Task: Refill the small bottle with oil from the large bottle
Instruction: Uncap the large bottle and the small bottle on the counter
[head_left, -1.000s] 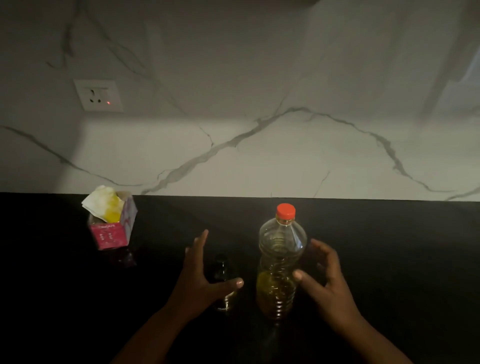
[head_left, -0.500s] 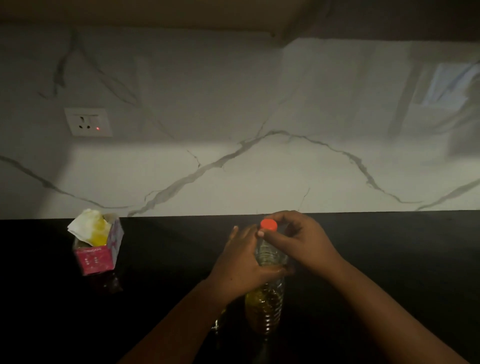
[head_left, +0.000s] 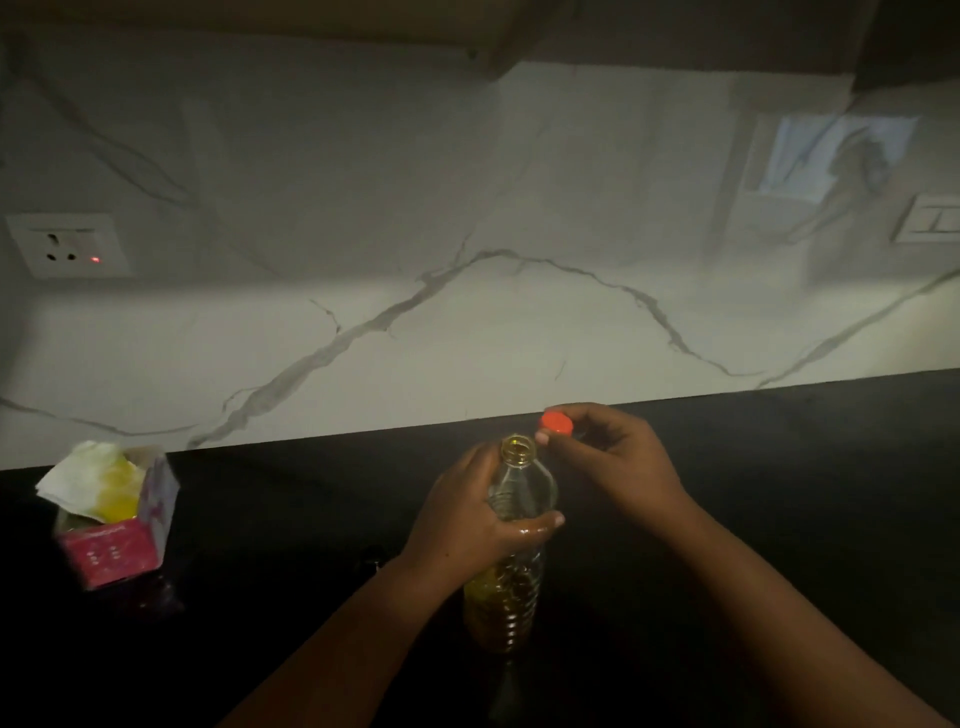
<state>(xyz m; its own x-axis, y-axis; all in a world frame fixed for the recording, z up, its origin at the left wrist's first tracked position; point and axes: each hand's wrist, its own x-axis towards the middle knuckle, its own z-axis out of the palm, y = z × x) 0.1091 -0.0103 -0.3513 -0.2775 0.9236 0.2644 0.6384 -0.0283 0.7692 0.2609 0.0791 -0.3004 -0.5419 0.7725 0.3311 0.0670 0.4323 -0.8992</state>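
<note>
The large clear plastic bottle stands upright on the black counter, with yellow oil in its lower part and its mouth uncovered. My left hand grips the bottle around its upper body. My right hand pinches the orange cap just right of and slightly above the bottle's mouth. The small bottle is barely visible as a dark shape on the counter behind my left wrist.
A pink carton stuffed with white and yellow paper stands at the left on the black counter. A marble backsplash rises behind, with a wall socket at left and a switch at far right.
My hands went from hovering beside the bottles to holding the large bottle. The orange cap has come off the neck and moved right in my right hand.
</note>
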